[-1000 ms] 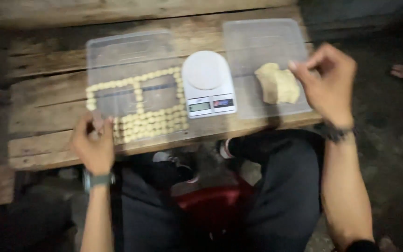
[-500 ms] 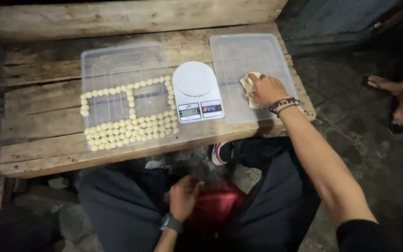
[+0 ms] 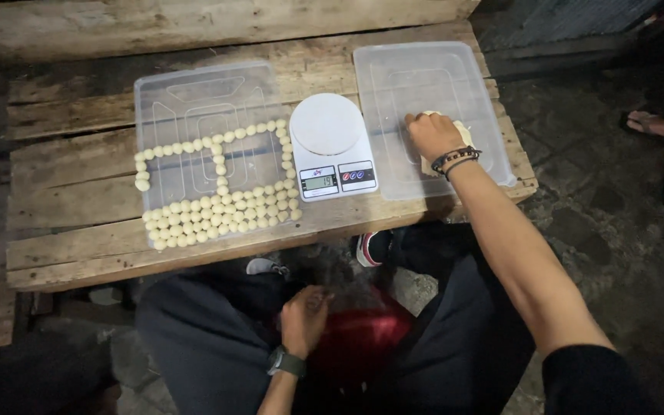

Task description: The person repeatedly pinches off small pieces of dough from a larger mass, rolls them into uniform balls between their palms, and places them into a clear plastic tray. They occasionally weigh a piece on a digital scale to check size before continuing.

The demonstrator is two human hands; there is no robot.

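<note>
The dough (image 3: 461, 132), a pale lump, lies on the right lid (image 3: 432, 77), mostly hidden under the right hand (image 3: 433, 137), whose fingers are curled down onto it, apparently pinching at it; how tightly they close cannot be told. Just left stands a white scale (image 3: 330, 154) with a bare platform. Further left, the left lid (image 3: 194, 100) carries many small dough balls (image 3: 220, 211): several full rows along its near edge and thin lines outlining the rest, with the middle unfilled. Judging by this, much portioning is done, yet a fair lump remains. The left hand (image 3: 305, 319) rests loosely closed in the lap, holding nothing visible. All sits on a rough wooden bench (image 3: 71, 238).
</note>
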